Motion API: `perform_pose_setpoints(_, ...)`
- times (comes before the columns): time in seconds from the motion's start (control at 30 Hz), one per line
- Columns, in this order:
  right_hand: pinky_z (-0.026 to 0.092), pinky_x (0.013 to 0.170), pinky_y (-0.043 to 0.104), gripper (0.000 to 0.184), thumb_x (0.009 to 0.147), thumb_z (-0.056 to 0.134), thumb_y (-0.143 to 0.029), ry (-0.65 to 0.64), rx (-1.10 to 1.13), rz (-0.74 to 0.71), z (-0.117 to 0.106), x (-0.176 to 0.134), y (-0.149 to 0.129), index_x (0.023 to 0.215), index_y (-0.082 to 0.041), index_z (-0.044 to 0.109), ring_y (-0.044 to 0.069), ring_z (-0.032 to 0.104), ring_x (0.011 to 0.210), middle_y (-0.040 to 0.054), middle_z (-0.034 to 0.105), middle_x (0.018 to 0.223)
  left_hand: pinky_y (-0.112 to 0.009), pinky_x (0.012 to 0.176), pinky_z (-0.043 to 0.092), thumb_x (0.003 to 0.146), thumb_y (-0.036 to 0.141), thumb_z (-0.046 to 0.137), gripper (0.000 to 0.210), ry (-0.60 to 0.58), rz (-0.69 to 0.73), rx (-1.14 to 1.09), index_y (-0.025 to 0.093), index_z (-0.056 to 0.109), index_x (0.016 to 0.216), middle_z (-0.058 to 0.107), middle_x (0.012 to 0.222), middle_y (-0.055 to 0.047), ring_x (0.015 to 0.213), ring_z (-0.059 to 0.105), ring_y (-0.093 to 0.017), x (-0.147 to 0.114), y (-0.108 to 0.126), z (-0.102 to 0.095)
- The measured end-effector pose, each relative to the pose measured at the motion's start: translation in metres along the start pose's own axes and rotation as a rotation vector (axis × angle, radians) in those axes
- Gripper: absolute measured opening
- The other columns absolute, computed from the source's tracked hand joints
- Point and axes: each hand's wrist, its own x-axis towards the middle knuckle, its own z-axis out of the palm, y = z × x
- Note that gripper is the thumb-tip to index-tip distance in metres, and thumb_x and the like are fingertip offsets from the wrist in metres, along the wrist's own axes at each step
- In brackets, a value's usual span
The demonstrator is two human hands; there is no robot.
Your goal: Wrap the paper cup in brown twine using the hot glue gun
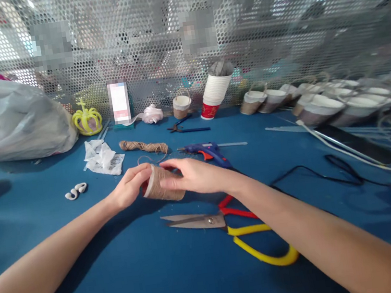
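Observation:
Between both hands a paper cup wrapped in brown twine is held on its side, its white rim turned to the left. My left hand grips the rim, with some fingers hidden at the cup's mouth. My right hand is closed around the base end, thumb on the twine. Behind the cup lies a twisted hank of twine, and a thin strand curves near the cup. A blue glue gun with a clear stick lies just beyond my right hand. Large scissors with red and yellow handles lie nearer me, partly under my right forearm.
Several twine-wrapped cups line the back right, beside a stack of white cups. Pliers, a crumpled wrapper, white earbuds and a yellow crown-shaped ornament are also on the blue table. A plastic bag stands left; a black cable runs right.

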Motion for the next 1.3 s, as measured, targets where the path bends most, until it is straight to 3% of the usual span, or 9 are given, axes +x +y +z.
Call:
perform_pose_setpoints(0.13,0.047,0.079,0.034,0.058,0.068,0.067,-0.036,-0.105,-0.026,0.051,0.002,-0.015,0.002,0.119,-0.012,0.051,0.024,0.061,0.094,0.0108,0.064,0.109,-0.018,0.042,0.029,0.078,0.035,0.047,0.027,0.026,-0.039,-0.137,0.016,0.038,0.061,0.035,0.053,0.006,0.046,0.034,-0.006,0.003,-0.003,0.002)
perform_pose_setpoints(0.4,0.044,0.092,0.043,0.064,0.067,0.069,-0.026,0.286,-0.336,-0.09,0.017,-0.037,0.0,0.124,-0.016,0.043,0.028,0.053,0.107,0.014,0.051,0.117,-0.02,0.041,0.036,0.079,0.038,0.044,0.029,0.0,-0.044,-0.194,0.015,0.043,0.061,0.043,0.05,0.004,0.044,0.042,-0.008,-0.001,0.007,0.006)
perform_pose_setpoints(0.57,0.044,0.094,0.043,0.065,0.066,0.071,-0.017,0.409,-0.489,-0.218,0.028,-0.044,0.009,0.122,-0.013,0.039,0.03,0.049,0.109,0.0172,0.047,0.113,-0.018,0.039,0.033,0.079,0.038,0.048,0.028,-0.042,-0.036,-0.209,0.014,0.045,0.064,0.043,0.05,0.004,0.043,0.042,-0.007,-0.004,0.009,0.008)
perform_pose_setpoints(0.77,0.044,0.093,0.046,0.065,0.069,0.069,-0.019,0.403,-0.472,-0.229,0.036,-0.042,0.014,0.124,-0.017,0.034,0.031,0.047,0.112,0.0163,0.047,0.116,-0.017,0.037,0.031,0.079,0.041,0.048,0.03,-0.003,-0.059,-0.12,0.015,0.044,0.064,0.04,0.048,0.006,0.04,0.04,-0.006,-0.005,0.009,0.009)
perform_pose_setpoints(0.97,0.04,0.099,0.043,0.064,0.073,0.066,-0.029,0.325,-0.372,-0.205,0.031,-0.043,0.013,0.126,-0.014,0.035,0.027,0.043,0.119,0.0171,0.045,0.125,-0.018,0.042,0.031,0.084,0.038,0.04,0.032,-0.041,0.04,0.188,0.016,0.041,0.06,0.038,0.048,0.006,0.043,0.037,-0.006,-0.007,0.012,0.004)
perform_pose_setpoints(1.07,0.044,0.093,0.041,0.056,0.076,0.06,-0.041,0.38,-0.305,-0.112,0.011,-0.044,0.017,0.122,-0.015,0.043,0.026,0.051,0.112,0.0149,0.053,0.121,-0.018,0.045,0.028,0.083,0.031,0.039,0.029,-0.103,0.139,0.402,0.016,0.039,0.058,0.038,0.051,0.005,0.048,0.033,-0.006,-0.009,0.018,0.002)
perform_pose_setpoints(1.17,0.047,0.083,0.037,0.038,0.083,0.05,-0.041,0.535,-0.367,0.175,-0.017,-0.042,0.032,0.109,-0.013,0.055,0.024,0.06,0.093,0.0138,0.063,0.103,-0.019,0.047,0.027,0.081,0.024,0.039,0.026,-0.155,0.184,0.541,0.016,0.037,0.057,0.033,0.053,0.005,0.051,0.029,-0.006,-0.01,0.023,0.001)
perform_pose_setpoints(1.23,0.046,0.081,0.037,0.033,0.084,0.047,-0.038,0.49,-0.495,0.426,-0.032,-0.039,0.047,0.101,-0.012,0.06,0.026,0.06,0.092,0.0161,0.063,0.103,-0.019,0.048,0.026,0.08,0.022,0.038,0.025,-0.181,0.198,0.59,0.016,0.036,0.056,0.031,0.054,0.005,0.052,0.027,-0.007,-0.01,0.024,0.0)
perform_pose_setpoints(1.3,0.045,0.076,0.038,0.029,0.081,0.051,-0.037,0.434,-0.511,0.504,-0.04,-0.035,0.063,0.084,-0.012,0.065,0.029,0.061,0.087,0.0179,0.066,0.09,-0.019,0.048,0.025,0.08,0.022,0.038,0.026,-0.19,0.202,0.605,0.016,0.035,0.055,0.03,0.054,0.005,0.052,0.026,-0.007,-0.01,0.024,-0.001)
